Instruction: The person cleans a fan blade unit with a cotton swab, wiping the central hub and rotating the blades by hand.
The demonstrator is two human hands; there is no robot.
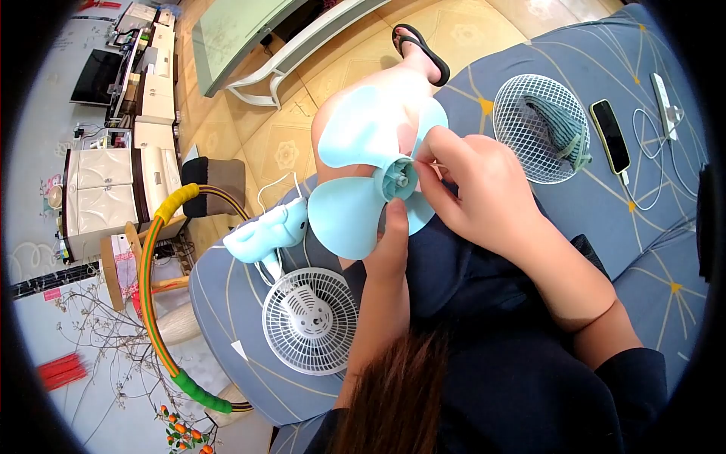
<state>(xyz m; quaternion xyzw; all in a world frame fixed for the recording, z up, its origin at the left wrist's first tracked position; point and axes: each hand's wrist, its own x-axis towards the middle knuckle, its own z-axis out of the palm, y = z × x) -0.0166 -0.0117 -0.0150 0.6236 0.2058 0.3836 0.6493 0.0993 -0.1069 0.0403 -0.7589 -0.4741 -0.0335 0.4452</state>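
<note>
A light blue fan blade (344, 216) is held over my lap, its hollow hub facing up. My left hand (389, 246) grips it from below, the thumb lying by the hub. At the hub's rim, the fingertips of my right hand (480, 185) are pinched together. A thin pale bit shows between them, too small to name. To the left, a light blue fan body (268, 231) lies on the couch, close to a round white grille with a solid centre (314, 321). On the right lies a white mesh grille (514, 140) with a striped cloth (556, 125) in it.
Right of the mesh grille are a phone (609, 136) on a white cable and a power strip (665, 106). A striped hoop (146, 284) leans at the couch's left edge. Ahead stands a glass-topped table (227, 38); a dark stool (215, 185) is at left.
</note>
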